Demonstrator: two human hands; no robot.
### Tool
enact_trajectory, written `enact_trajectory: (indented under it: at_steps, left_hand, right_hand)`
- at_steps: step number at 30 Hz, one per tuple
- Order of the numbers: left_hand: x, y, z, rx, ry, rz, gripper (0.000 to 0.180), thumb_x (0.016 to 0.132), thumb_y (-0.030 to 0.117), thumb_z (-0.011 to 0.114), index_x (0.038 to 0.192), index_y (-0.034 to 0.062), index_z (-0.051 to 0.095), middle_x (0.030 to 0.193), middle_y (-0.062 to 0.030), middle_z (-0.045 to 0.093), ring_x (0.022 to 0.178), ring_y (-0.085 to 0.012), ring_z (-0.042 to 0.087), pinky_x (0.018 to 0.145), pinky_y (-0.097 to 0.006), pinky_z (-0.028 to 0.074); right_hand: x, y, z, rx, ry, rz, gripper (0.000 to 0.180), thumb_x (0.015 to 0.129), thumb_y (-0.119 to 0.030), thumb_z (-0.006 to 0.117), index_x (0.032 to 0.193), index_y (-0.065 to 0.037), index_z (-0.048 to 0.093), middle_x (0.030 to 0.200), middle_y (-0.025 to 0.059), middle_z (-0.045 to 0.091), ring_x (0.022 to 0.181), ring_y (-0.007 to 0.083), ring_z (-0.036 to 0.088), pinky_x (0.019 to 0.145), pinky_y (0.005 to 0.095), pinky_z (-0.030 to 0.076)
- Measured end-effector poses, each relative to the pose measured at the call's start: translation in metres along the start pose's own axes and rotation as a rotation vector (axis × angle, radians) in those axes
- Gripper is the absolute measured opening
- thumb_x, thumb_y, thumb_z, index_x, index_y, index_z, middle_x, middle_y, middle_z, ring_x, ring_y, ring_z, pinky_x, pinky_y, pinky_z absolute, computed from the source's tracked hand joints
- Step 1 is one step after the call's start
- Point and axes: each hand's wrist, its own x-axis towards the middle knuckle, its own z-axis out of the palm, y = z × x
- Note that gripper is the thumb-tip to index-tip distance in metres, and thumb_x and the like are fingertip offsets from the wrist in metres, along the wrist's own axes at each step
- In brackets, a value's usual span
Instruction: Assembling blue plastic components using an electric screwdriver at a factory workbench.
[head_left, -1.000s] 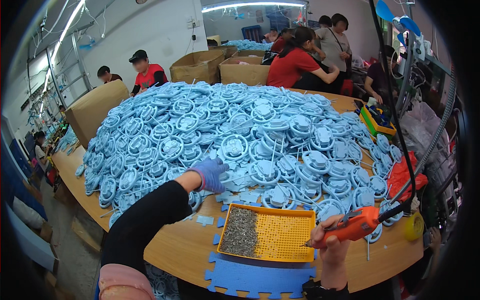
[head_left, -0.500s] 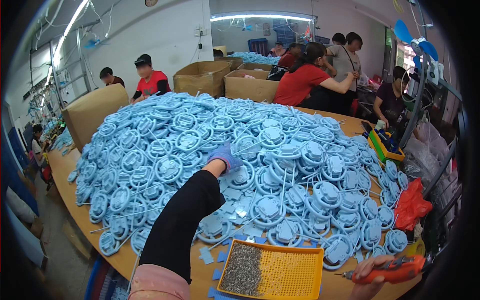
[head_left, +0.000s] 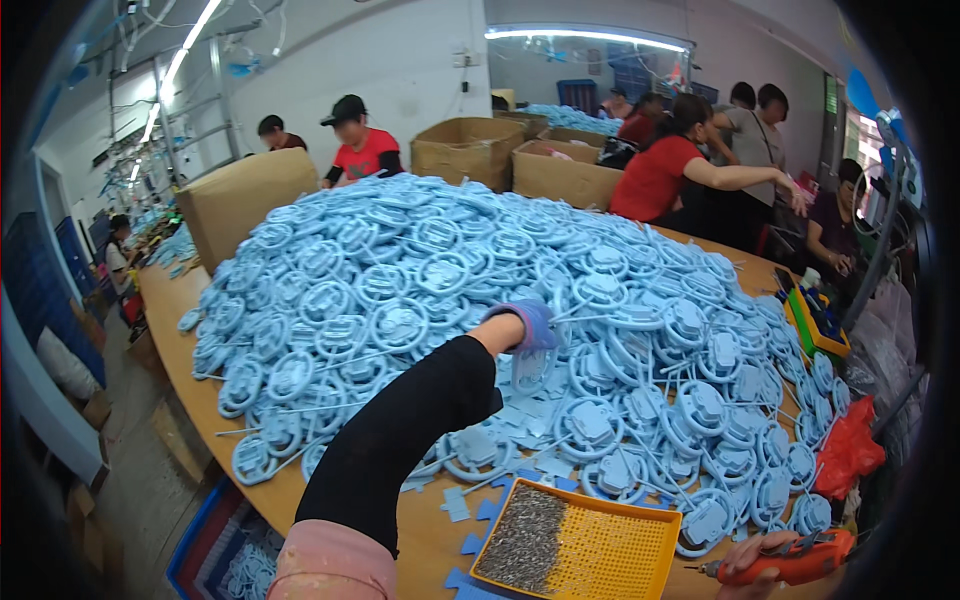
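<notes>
My left hand (head_left: 528, 322), in a purple glove with a black sleeve, reaches into a big heap of light blue round plastic parts (head_left: 420, 270) and is closed on one pale blue part (head_left: 535, 365) hanging under it. My right hand (head_left: 755, 556) sits at the lower right edge and grips an orange electric screwdriver (head_left: 790, 562) lying level, tip to the left. In front of me lies a yellow tray (head_left: 610, 555) with a pile of small grey screws (head_left: 525, 535) in its left half.
The wooden table (head_left: 425, 535) carries loose blue scraps near the tray. A red bag (head_left: 848, 450) and a green-and-yellow box (head_left: 818, 325) are at the right. Cardboard boxes (head_left: 245, 200) stand behind the heap. Several people work at the far side.
My left arm has stretched farther into the heap and closed on a blue part. The view has tilted up, so the tray and screwdriver hand sit lower in the picture.
</notes>
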Motion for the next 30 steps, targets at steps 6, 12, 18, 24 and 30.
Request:
enact_trajectory:
  at_steps: [6,12,18,24,30]
  left_hand:
    - [-0.118,0.026,-0.006,0.307,0.255,0.012,0.03,0.077,0.026,0.055,0.1,0.0122,0.068,0.09,-0.0183,0.066,0.087,-0.0354,0.064,0.075,-0.045,0.05]
    - [-0.237,-0.01,0.059,0.475,0.493,0.102,0.015,0.078,0.01,0.054,0.09,0.0114,0.063,0.065,-0.0092,0.063,0.062,-0.0293,0.064,0.055,-0.042,0.047]
    - [-0.308,-0.021,0.114,0.654,0.467,-0.03,0.038,0.078,0.018,0.059,0.116,0.0096,0.057,0.081,-0.0077,0.061,0.074,-0.0246,0.06,0.067,-0.039,0.043]
    - [-0.339,-0.024,0.114,0.347,0.337,-0.018,0.059,0.077,0.03,0.067,0.13,0.0121,0.049,0.097,-0.0142,0.059,0.085,-0.0301,0.059,0.076,-0.044,0.043]
    - [-0.325,0.02,0.107,0.128,0.414,0.147,0.056,0.073,0.039,0.069,0.119,0.0096,0.055,0.102,-0.0147,0.057,0.091,-0.0316,0.058,0.08,-0.044,0.044]
  right_hand:
    - [-0.005,-0.007,0.01,-0.001,0.079,-0.038,0.052,0.079,-0.048,0.07,0.104,-0.008,0.048,0.07,0.0038,0.051,0.059,0.0145,0.048,0.052,0.0291,0.042]
    - [-0.004,-0.002,0.028,0.034,0.144,-0.033,0.063,0.068,-0.052,0.078,0.096,-0.005,0.046,0.063,0.0032,0.05,0.049,0.0131,0.048,0.04,0.0237,0.041]
    - [-0.009,0.002,0.033,0.034,-0.002,-0.012,0.054,0.076,-0.047,0.074,0.097,-0.005,0.046,0.066,0.0043,0.05,0.053,0.0135,0.048,0.044,0.0246,0.041]
    - [-0.01,0.003,0.046,0.049,-0.024,0.014,0.054,0.077,-0.048,0.072,0.097,-0.006,0.045,0.066,0.0039,0.051,0.053,0.0129,0.049,0.048,0.0249,0.041]
    - [-0.011,0.008,0.071,0.141,-0.045,0.049,0.053,0.077,-0.047,0.072,0.096,-0.006,0.045,0.064,0.0028,0.05,0.053,0.0121,0.048,0.047,0.0248,0.04]
